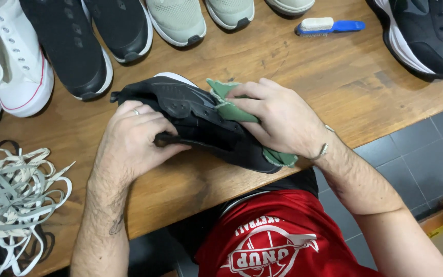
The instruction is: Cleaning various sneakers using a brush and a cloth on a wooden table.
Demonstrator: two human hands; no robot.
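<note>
A black sneaker lies on its side near the front edge of the wooden table. My left hand grips its heel end, fingers curled into the opening, a ring on one finger. My right hand presses a green cloth against the shoe's upper; the cloth's other end shows under my wrist. A chain bracelet sits on that wrist.
Along the back stand white high-tops, black sneakers, pale green shoes and another black shoe. A blue-handled brush lies at back right. A pile of white and grey laces fills the left front. Grey floor tiles lie to the right.
</note>
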